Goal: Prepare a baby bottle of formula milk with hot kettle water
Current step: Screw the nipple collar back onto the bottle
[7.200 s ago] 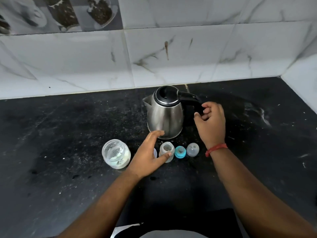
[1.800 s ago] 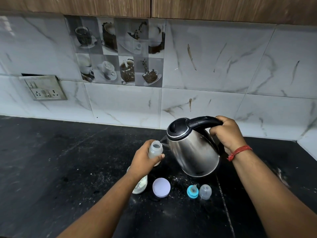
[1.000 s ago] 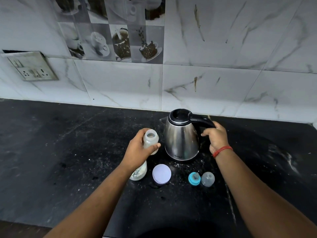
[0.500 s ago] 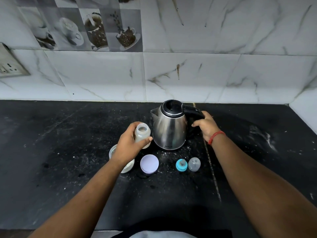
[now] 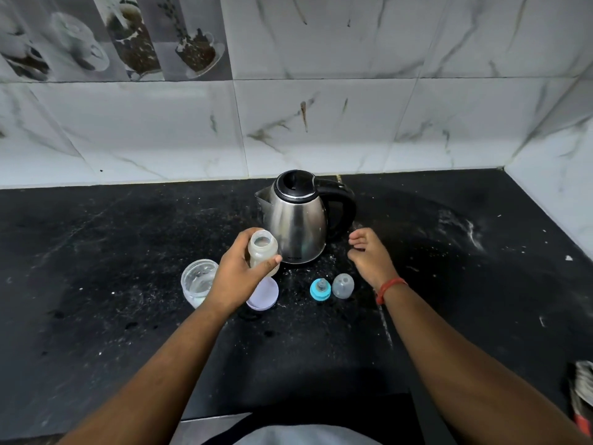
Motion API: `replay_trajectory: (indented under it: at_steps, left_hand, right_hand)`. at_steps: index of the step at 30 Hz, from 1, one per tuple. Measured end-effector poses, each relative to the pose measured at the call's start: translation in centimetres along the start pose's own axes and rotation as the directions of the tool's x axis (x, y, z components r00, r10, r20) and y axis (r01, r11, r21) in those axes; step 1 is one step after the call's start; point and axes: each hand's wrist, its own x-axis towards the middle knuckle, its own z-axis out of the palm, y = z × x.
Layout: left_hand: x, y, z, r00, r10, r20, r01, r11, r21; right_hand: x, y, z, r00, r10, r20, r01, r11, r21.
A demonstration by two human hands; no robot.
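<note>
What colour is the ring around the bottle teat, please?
Teal blue ring, seen in the head view.

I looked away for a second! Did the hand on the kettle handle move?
Yes. The right hand has let go of the kettle handle and pulled back toward the person; it is now open above the counter, beside the kettle.

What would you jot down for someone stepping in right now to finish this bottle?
Left hand: holds the open bottle, liquid inside.
Right hand: empty, fingers loose, off the kettle.
Kettle upright on the counter. Open jar and its lid by the left hand. Blue teat ring and clear cap in front of the kettle.
Done: water apparently in.
Left: add formula if not yet in, screw on teat, cap, shake.
</note>
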Motion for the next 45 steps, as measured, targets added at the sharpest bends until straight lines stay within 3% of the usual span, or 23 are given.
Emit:
replay_trajectory:
  at_steps: [4,8,11,15,18,21,24,30,33,37,41,45]
  left_hand:
    - [-0.7,-0.8,0.9,0.999,-0.020,0.043,0.019,1.000,0.010]
    - [-1.4,-1.5,1.7,0.997,-0.033,0.072,0.032,0.999,0.009]
    - [-1.8,-1.9,2.2,0.996,-0.044,0.081,0.042,0.999,0.033]
    - [-2.3,-2.0,2.6,0.995,-0.054,0.089,0.050,0.998,0.038]
    - [-2.6,-1.9,2.7,0.993,-0.063,0.096,0.060,0.998,0.032]
    - [-2.8,-2.1,2.5,0.993,-0.079,0.084,0.077,0.997,0.027]
    - [-3.0,-2.2,2.2,0.992,-0.107,0.061,0.106,0.994,0.022]
    - [-3.2,-2.4,1.6,0.994,-0.107,0.038,0.105,0.994,0.035]
    - [-3.0,-2.4,1.6,0.995,-0.098,0.032,0.097,0.995,0.035]
    - [-2.7,-2.0,1.8,0.997,-0.074,0.028,0.073,0.996,0.046]
    - [-2.1,-1.6,1.9,0.997,-0.058,0.051,0.054,0.996,0.075]
    - [-1.6,-1.1,1.7,0.997,-0.054,0.056,0.048,0.994,0.093]
  right_hand:
    - [-1.9,1.8,0.1,0.974,-0.125,0.188,0.172,0.950,-0.261]
    - [-3.2,2.0,1.0,0.898,-0.192,0.397,0.379,0.794,-0.474]
    - [-3.8,2.2,2.4,0.869,-0.189,0.457,0.462,0.640,-0.614]
    - [-4.0,2.6,3.8,0.854,-0.234,0.464,0.514,0.514,-0.686]
    - [-3.9,2.5,4.2,0.850,-0.274,0.451,0.527,0.489,-0.695]
    - [-3.9,1.7,4.4,0.848,-0.333,0.413,0.531,0.530,-0.662]
    - [-4.2,0.0,4.3,0.870,-0.348,0.351,0.494,0.629,-0.600]
    - [-5.4,-5.0,3.6,0.894,-0.387,0.227,0.440,0.855,-0.273]
    - [-5.8,-8.1,3.2,0.823,-0.477,0.309,0.549,0.806,-0.220]
    - [-5.7,-10.2,3.6,0.714,-0.531,0.457,0.692,0.638,-0.339]
    - [-5.6,-11.0,4.0,0.678,-0.496,0.542,0.732,0.521,-0.439]
    - [-5.1,-11.6,4.5,0.653,-0.474,0.590,0.753,0.489,-0.441]
